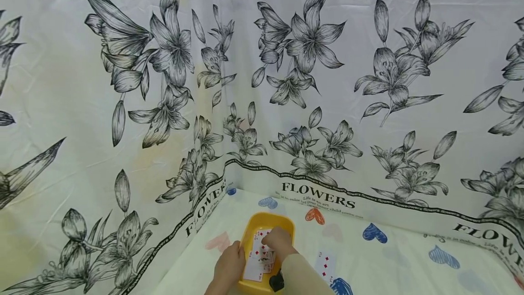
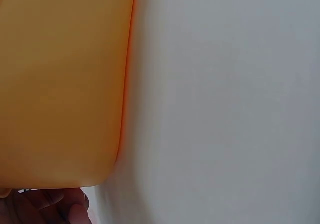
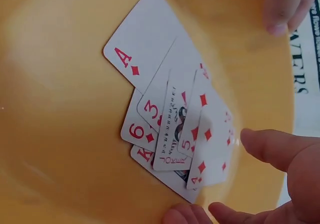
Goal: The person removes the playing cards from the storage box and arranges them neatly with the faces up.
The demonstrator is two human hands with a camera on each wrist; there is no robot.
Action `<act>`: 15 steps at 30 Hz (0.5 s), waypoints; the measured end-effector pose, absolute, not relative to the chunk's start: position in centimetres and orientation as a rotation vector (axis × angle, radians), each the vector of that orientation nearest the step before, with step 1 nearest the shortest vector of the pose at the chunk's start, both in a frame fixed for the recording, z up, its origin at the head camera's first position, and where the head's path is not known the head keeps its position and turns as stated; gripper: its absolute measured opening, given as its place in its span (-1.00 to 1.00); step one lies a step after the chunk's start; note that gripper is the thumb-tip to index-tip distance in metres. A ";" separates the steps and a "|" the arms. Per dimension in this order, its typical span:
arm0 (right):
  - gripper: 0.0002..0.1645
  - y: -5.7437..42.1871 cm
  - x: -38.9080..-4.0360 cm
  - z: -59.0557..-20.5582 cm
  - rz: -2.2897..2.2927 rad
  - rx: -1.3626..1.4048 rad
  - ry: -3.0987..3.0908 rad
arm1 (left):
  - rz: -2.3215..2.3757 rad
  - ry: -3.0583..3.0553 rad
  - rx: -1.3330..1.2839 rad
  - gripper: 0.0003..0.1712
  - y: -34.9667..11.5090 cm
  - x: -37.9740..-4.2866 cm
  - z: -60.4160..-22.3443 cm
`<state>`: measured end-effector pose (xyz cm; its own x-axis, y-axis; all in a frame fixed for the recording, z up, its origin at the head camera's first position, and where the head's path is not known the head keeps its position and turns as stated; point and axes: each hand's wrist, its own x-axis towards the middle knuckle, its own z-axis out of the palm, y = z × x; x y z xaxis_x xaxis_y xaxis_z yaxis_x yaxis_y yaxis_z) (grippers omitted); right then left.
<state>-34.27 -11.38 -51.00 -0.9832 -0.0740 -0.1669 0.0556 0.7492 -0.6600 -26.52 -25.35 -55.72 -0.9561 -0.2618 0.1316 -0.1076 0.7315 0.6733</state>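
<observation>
A yellow plastic tub (image 1: 268, 215) stands on the cloth with several playing cards (image 1: 254, 270) lying in it. My left hand (image 1: 229, 265) grips its left rim; in the left wrist view, curled fingers (image 2: 47, 204) show by the tub's wall (image 2: 60, 84). My right hand (image 1: 280, 241) is down inside the tub. In the right wrist view its thumb (image 3: 265, 144) and other fingers are spread beside the overlapping cards, with no card between them. An ace of diamonds (image 3: 145, 39) lies at one end, a joker (image 3: 167, 144) mid-pile, and a four of diamonds (image 3: 212, 144) on top.
Right of the tub, a card with red diamonds (image 1: 325, 265) lies face up on the white heart-printed cloth (image 1: 348, 249). Flower-printed curtains (image 1: 311, 104) rise behind and to the left. A black device (image 1: 277, 281) sits at my right wrist.
</observation>
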 end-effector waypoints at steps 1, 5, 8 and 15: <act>-0.70 -11.5 -34.4 -51.2 -1.053 -0.011 2.768 | -1.038 -2.714 0.285 -0.81 -25.4 -26.5 -55.8; -0.65 -11.9 -34.8 -51.9 -1.035 -0.008 2.788 | -1.024 -2.695 0.255 -0.84 -25.5 -26.5 -56.0; -0.58 -12.3 -34.9 -52.0 -0.965 -0.027 2.845 | -1.023 -2.681 0.246 -0.83 -25.5 -26.6 -55.9; -0.55 -13.0 -35.5 -52.9 -0.720 -0.017 2.982 | -1.018 -2.686 0.254 -0.83 -25.5 -26.8 -56.1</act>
<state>-35.48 -13.00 -52.89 -0.9972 -0.0281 -0.0692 0.0066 0.8899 -0.4561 -26.76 -25.51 -56.07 -0.9516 -0.2515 0.1766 -0.0712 0.7394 0.6695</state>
